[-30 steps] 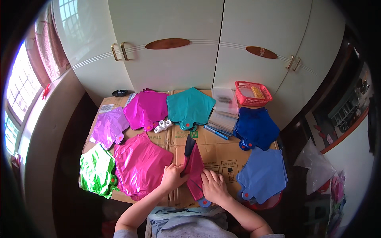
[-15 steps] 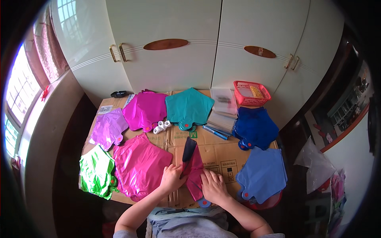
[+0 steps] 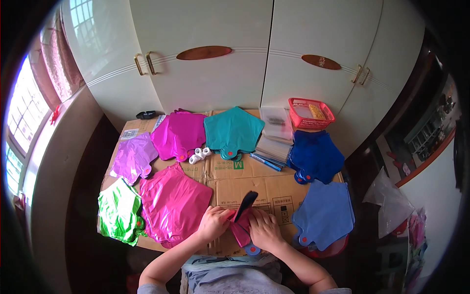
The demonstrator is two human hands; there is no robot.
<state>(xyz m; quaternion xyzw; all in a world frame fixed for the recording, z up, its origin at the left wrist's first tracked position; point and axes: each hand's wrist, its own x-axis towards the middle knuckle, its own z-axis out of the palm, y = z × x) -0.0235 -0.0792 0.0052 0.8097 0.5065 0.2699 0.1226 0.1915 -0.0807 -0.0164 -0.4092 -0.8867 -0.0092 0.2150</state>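
Head view: a folded pink foil piece (image 3: 239, 235) is held between both hands near the close edge of the cardboard (image 3: 232, 182). Its dark flap (image 3: 246, 203) is raised; a blue tab (image 3: 252, 250) shows below, whether joined to it can't be told. The foil appears pinched at its left side by the left hand (image 3: 214, 223). It is pressed down by the right hand (image 3: 264, 229), fingers close together; right thumb hidden, so any pinch there can't be told.

Risks (judgement): fold skewed if the left side is pulled while the right press is eased. Thin film creased or torn by a hard tug. Flap sprung back if let go early. Tab bent if caught under the palm. Pink foil stack (image 3: 174, 206) disturbed if brushed by the left forearm.

Surface: cardboard also loaded with green (image 3: 117, 208), lilac (image 3: 133, 154), magenta (image 3: 178, 134), teal (image 3: 234, 130), dark blue (image 3: 317, 156) and pale blue stacks (image 3: 325, 215), white rolls (image 3: 194, 159), clear sleeves (image 3: 274, 122) and a red basket (image 3: 317, 125).

Room: backed by pale cabinet doors (image 3: 205, 81); lit by a window (image 3: 29, 130) at left; clear bag (image 3: 389, 203) seen at right.
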